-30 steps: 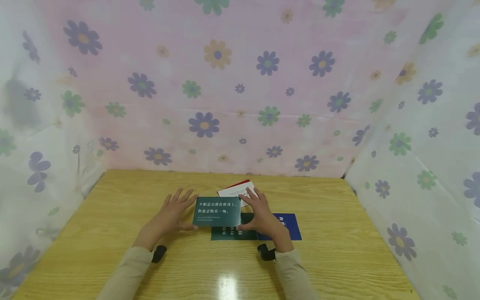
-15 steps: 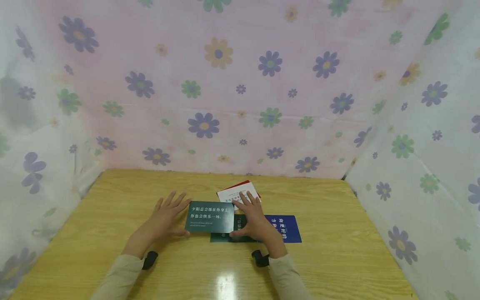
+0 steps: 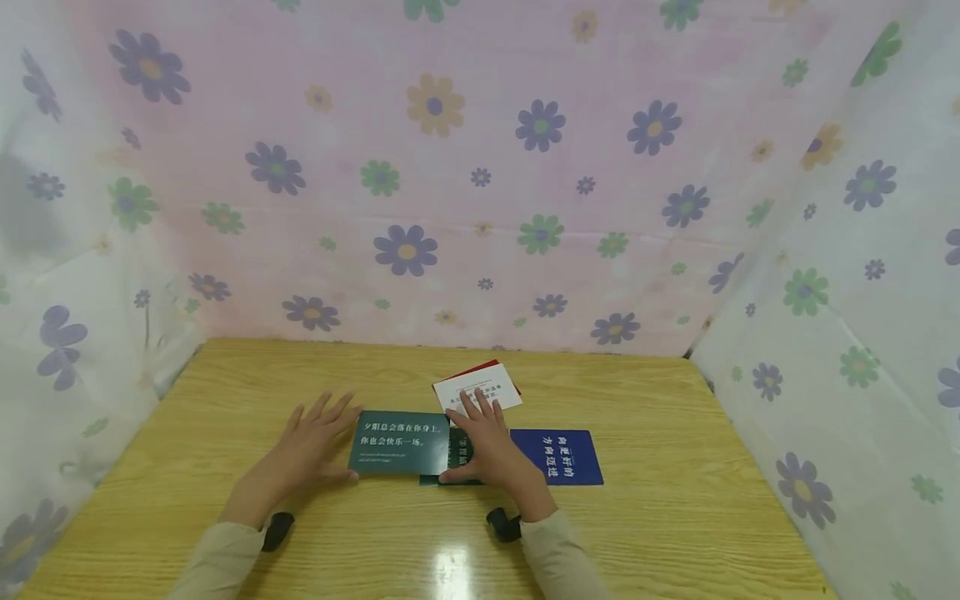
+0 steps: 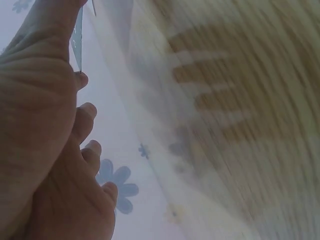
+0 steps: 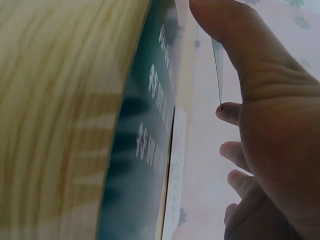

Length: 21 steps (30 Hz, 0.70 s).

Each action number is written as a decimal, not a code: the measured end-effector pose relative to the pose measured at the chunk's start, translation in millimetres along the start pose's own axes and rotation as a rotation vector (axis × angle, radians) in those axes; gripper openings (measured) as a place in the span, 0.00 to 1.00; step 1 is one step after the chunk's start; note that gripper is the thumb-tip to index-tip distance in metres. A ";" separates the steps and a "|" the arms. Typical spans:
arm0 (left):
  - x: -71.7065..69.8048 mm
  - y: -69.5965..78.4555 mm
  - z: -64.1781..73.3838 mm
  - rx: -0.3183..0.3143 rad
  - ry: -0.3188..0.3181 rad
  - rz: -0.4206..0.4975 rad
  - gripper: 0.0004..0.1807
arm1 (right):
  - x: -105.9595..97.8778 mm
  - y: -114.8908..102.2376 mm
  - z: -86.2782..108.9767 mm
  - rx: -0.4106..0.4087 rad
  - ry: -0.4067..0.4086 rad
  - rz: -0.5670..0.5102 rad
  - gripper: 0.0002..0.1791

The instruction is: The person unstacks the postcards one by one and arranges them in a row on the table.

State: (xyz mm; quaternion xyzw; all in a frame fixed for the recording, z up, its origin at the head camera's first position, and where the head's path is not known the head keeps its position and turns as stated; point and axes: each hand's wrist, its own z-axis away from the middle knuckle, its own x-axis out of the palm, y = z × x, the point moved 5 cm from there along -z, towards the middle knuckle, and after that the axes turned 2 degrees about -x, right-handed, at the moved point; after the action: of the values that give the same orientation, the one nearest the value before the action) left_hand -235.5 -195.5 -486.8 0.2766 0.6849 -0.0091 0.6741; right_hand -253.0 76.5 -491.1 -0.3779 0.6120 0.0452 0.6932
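A dark green card (image 3: 397, 443) with white Chinese lettering is held raised above the table between both hands. My left hand (image 3: 296, 450) grips its left edge, thumb at the lower corner and index finger at the upper one. On the opposite edge my right hand (image 3: 497, 454) pinches the corners the same way, other fingers spread. Each wrist view shows only a thin sliver of this card. Beneath lies a second green card (image 5: 145, 120), partly hidden by the raised card and right hand. Beside it on the table is a blue card (image 3: 566, 457) with white lettering.
Behind the hands a white card (image 3: 483, 385) overlaps a red card (image 3: 491, 363), of which only edges show. The wooden table (image 3: 660, 517) is bounded by flower-printed cloth (image 3: 480, 250) at the back and sides.
Both hands have carried the green card left and slightly nearer the body. More of the blue card, with its lettering, shows now, and the right hand covers less of it.
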 end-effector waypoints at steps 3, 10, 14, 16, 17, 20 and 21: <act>-0.2 -4.5 4.0 -0.007 -0.011 0.010 0.56 | 3.3 -3.9 -2.5 -0.006 -0.003 0.010 0.56; -1.6 -13.2 10.8 -0.011 -0.035 0.045 0.58 | 9.1 -11.6 -5.9 0.023 -0.024 0.024 0.56; -5.2 -16.9 13.2 -0.016 -0.044 0.071 0.58 | 11.9 -14.5 -8.1 0.027 -0.030 0.017 0.56; -5.6 -19.3 14.6 -0.023 -0.048 0.077 0.58 | 13.8 -15.8 -9.7 0.026 -0.033 0.012 0.56; -5.5 -20.7 15.4 -0.027 -0.052 0.080 0.58 | 14.7 -16.6 -10.5 0.022 -0.035 0.014 0.57; -5.0 -25.0 18.1 -0.032 -0.058 0.090 0.58 | 17.7 -18.8 -12.4 0.016 -0.036 0.016 0.57; -4.7 -26.3 19.0 -0.033 -0.059 0.093 0.58 | 18.6 -19.6 -12.7 0.015 -0.039 0.013 0.57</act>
State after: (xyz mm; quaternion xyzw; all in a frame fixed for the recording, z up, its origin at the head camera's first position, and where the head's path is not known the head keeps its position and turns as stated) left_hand -228.6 -226.8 -493.7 0.2968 0.6511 0.0254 0.6981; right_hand -248.5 47.8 -497.9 -0.3676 0.6012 0.0523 0.7076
